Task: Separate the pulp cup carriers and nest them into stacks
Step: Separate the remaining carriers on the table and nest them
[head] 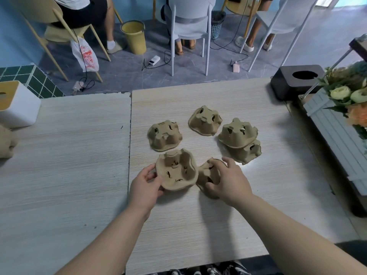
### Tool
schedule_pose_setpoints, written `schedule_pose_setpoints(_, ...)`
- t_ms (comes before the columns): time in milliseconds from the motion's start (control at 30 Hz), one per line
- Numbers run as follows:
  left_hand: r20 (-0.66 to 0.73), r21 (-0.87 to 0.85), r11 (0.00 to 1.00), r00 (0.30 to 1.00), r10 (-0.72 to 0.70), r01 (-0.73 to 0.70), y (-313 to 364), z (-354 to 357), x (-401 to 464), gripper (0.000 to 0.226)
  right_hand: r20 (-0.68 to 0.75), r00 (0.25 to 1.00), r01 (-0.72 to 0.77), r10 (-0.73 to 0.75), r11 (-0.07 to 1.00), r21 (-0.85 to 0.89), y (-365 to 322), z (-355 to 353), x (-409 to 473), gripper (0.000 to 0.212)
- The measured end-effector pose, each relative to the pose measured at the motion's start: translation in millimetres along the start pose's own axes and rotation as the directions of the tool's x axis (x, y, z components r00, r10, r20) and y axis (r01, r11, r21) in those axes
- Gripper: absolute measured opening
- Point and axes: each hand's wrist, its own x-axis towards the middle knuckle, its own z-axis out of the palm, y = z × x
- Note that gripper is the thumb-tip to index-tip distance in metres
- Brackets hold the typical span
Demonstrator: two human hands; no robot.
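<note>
Several brown pulp cup carriers lie on the pale wooden table (198,225). My left hand (146,187) grips the left rim of one carrier (176,171), tilted so its hollow side faces me. My right hand (228,179) curls over another carrier (207,173) lying just to the right of it. Further back, one upside-down carrier (164,135) sits to the left and another carrier (205,121) sits in the middle. On the right, an upturned carrier (237,133) rests partly on top of a lower carrier (249,152).
A white box (17,106) stands at the table's far left and a brown lump (6,140) lies at the left edge. A black box (296,82) with a round hole and a flower arrangement (349,94) stand at the right. Seated people and chairs are beyond the table.
</note>
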Motion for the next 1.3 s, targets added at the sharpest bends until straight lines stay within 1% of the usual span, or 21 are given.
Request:
schedule_pose_setpoints(100, -0.016, 0.004, 1.000, 1.000, 0.012, -0.012, 1.3, -2.4, -1.1, 0.045, -0.035, 0.999, -0.019, 0.019, 1.000, 0.007, 0.7, -0.7, 1.5, 0.061)
schedule_pose_setpoints(200, -0.021, 0.001, 1.000, 1.000, 0.020, -0.020, 2.0, -2.9, -3.1, 0.046, -0.117, 0.992, -0.031, 0.042, 0.995, 0.100, 5.1, -6.0, 3.7, 0.053)
schedule_pose_setpoints(233, -0.022, -0.002, 1.000, 0.999, 0.023, -0.023, 2.1, -2.5, -3.9, 0.046, -0.132, 0.990, -0.031, 0.056, 0.982, 0.187, 7.5, -7.7, 4.8, 0.049)
schedule_pose_setpoints(267, -0.025, -0.003, 1.000, 0.999, 0.026, -0.026, 1.8, -2.1, -4.3, 0.046, -0.118, 0.989, -0.045, 0.087, 0.947, 0.317, 10.0, -9.6, 5.9, 0.045)
schedule_pose_setpoints(333, -0.030, -0.003, 1.000, 0.999, 0.028, -0.028, 0.8, -0.9, -4.5, 0.045, -0.033, 0.987, -0.106, 0.157, 0.793, 0.600, 14.5, -12.9, 7.2, 0.043)
schedule_pose_setpoints(367, -0.031, -0.004, 1.000, 0.999, 0.026, -0.026, 0.6, -0.1, -4.7, 0.045, -0.007, 0.982, -0.139, 0.191, 0.737, 0.662, 18.3, -13.0, 8.3, 0.041)
schedule_pose_setpoints(467, -0.023, -0.004, 1.000, 0.999, 0.022, -0.022, 0.6, 3.3, -6.1, 0.045, -0.033, 0.953, -0.209, 0.301, 0.733, 0.647, 30.0, -13.7, 9.2, 0.028)
schedule_pose_setpoints(533, -0.007, -0.011, 1.000, 1.000, 0.021, -0.021, 1.0, 7.2, -8.4, 0.043, -0.063, 0.937, -0.213, 0.342, 0.707, 0.674, 34.0, -16.0, 7.6, 0.024)
schedule_pose_setpoints(600, 0.005, -0.005, 1.000, 1.000, 0.021, -0.021, 1.5, 11.9, -11.3, 0.042, -0.088, 0.942, -0.182, 0.323, 0.715, 0.675, 34.1, -19.1, 3.6, 0.030)
schedule_pose_setpoints(667, 0.010, 0.004, 1.000, 1.000, 0.020, -0.020, 1.4, 16.0, -13.5, 0.041, -0.110, 0.953, -0.152, 0.281, 0.760, 0.631, 33.1, -20.4, -0.5, 0.036)
schedule_pose_setpoints(733, 0.018, 0.001, 1.000, 1.000, 0.014, -0.014, 1.5, 19.3, -15.5, 0.042, -0.146, 0.954, -0.142, 0.261, 0.824, 0.548, 31.7, -20.6, -3.3, 0.040)
schedule_pose_setpoints(833, 0.030, -0.002, 1.000, 0.999, 0.011, -0.011, 2.1, 23.2, -18.0, 0.044, -0.268, 0.938, -0.111, 0.219, 0.923, 0.368, 32.0, -21.1, -2.6, 0.029)
schedule_pose_setpoints(933, 0.031, -0.006, 1.000, 0.999, 0.014, -0.014, 2.1, 26.5, -19.4, 0.045, -0.291, 0.940, -0.101, 0.176, 0.962, 0.255, 34.8, -24.9, -5.2, 0.020)
schedule_pose_setpoints(1000, 0.035, -0.007, 1.000, 0.999, 0.012, -0.012, 1.8, 28.3, -19.8, 0.046, -0.329, 0.928, -0.100, 0.173, 0.969, 0.225, 36.5, -29.3, -9.0, 0.016)
schedule_pose_setpoints(1067, 0.048, -0.011, 1.000, 0.999, 0.012, -0.012, 1.4, 30.2, -20.3, 0.047, -0.440, 0.885, -0.049, 0.152, 0.971, 0.236, 36.0, -34.2, -12.7, 0.016)
schedule_pose_setpoints(1133, 0.055, -0.012, 1.000, 0.998, 0.015, -0.014, 0.8, 32.4, -20.8, 0.047, -0.568, 0.815, 0.047, 0.117, 0.963, 0.266, 32.7, -40.2, -15.8, 0.014)
schedule_pose_setpoints(1167, 0.057, -0.011, 1.000, 0.998, 0.015, -0.015, 0.4, 33.3, -20.5, 0.047, -0.609, 0.784, 0.097, 0.118, 0.946, 0.308, 30.8, -43.4, -16.3, 0.010)
schedule_pose_setpoints(1200, 0.060, -0.011, 1.000, 0.998, 0.016, -0.015, 0.0, 34.4, -20.5, 0.046, -0.619, 0.772, 0.136, 0.144, 0.914, 0.382, 27.7, -46.9, -16.3, 0.006)
schedule_pose_setpoints(1233, 0.065, -0.013, 1.000, 0.998, 0.015, -0.014, -0.2, 35.7, -20.7, 0.045, -0.599, 0.780, 0.158, 0.182, 0.869, 0.469, 23.9, -49.8, -16.1, 0.004)
schedule_pose_setpoints(1300, 0.079, -0.016, 1.000, 0.997, 0.015, -0.013, -0.7, 38.8, -21.2, 0.043, -0.500, 0.836, 0.164, 0.226, 0.766, 0.621, 14.8, -51.9, -15.3, 0.006)
